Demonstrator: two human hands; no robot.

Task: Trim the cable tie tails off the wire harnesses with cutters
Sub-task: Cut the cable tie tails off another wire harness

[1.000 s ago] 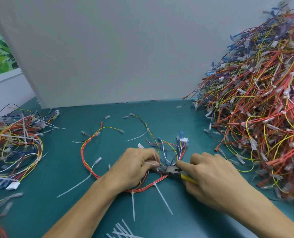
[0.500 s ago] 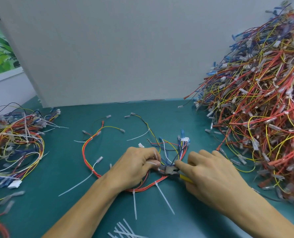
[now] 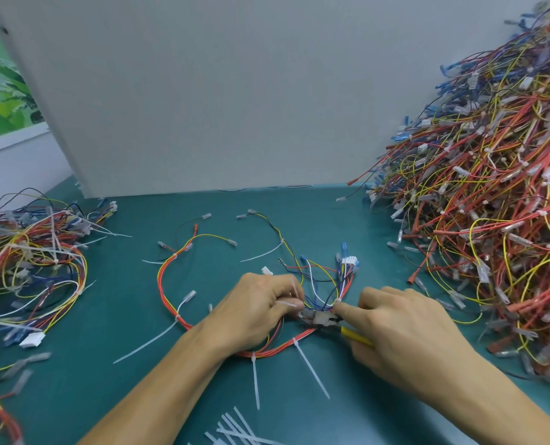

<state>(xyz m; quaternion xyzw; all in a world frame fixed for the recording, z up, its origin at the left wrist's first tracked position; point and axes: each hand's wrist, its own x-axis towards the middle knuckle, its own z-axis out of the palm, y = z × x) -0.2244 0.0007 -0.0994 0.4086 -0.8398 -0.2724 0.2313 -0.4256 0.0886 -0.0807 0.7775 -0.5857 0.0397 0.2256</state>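
Head view, left hand (image 3: 260,313) pinching a white tie tail (image 3: 285,304) on the wire harness (image 3: 280,347); right hand (image 3: 405,332) curled round yellow-handled cutters (image 3: 320,317), blades just beside left fingertips (image 3: 299,305)

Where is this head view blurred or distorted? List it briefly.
Head view, centre: yellow-handled steel cutters, left hand and right hand look fairly sharp; head view, edges: the tangled left wire pile and big right wire heap smear; head view, top: the white back panel leans, wide-angle distortion; soft light, no glare.
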